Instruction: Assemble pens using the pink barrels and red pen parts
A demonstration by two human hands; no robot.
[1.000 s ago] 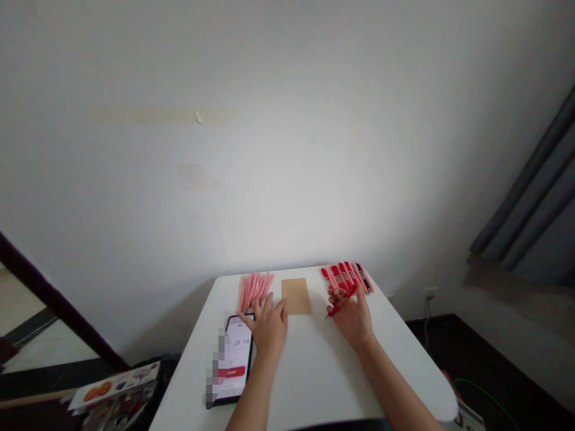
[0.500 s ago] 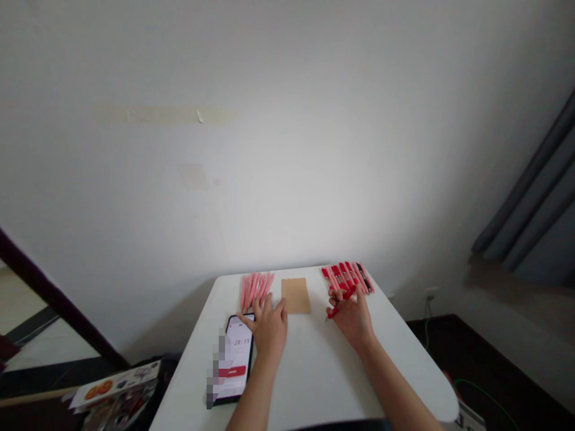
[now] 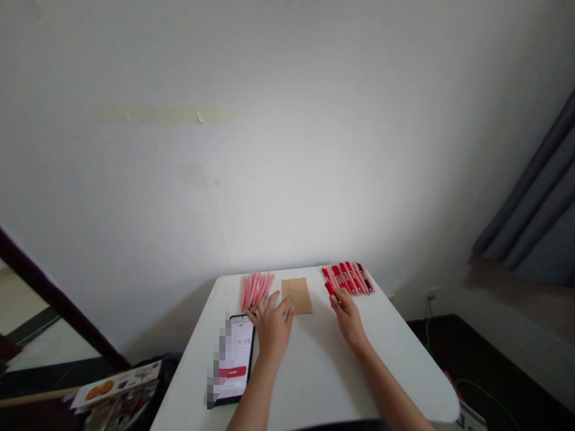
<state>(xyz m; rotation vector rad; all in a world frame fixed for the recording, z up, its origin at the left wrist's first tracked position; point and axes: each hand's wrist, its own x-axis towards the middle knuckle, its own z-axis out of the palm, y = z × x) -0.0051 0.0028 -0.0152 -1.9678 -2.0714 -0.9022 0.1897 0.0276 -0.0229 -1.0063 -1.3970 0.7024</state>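
Observation:
My right hand (image 3: 347, 316) lies palm down with its fingers stretched toward a row of red pens (image 3: 348, 277) at the table's far right. Its fingertips touch the nearest red pen (image 3: 330, 288) at the left end of that row; no grip on it shows. My left hand (image 3: 272, 328) rests flat on the white table (image 3: 314, 371) with fingers spread. It lies between a phone (image 3: 236, 359) with a lit screen and a brown card (image 3: 297, 295). A bunch of pink pens (image 3: 255, 284) lies just beyond its fingertips.
A white wall stands right behind the table's far edge. Dark grey curtains (image 3: 534, 215) hang at the right. A printed box (image 3: 114, 389) sits low at the left beside the table. A dark floor with a green cable (image 3: 480, 389) lies to the right.
My right hand held a red pen slanted across its fingers; now the hand has moved forward and flattened, and the pen lies at the left end of the red row. My left hand shifted slightly right.

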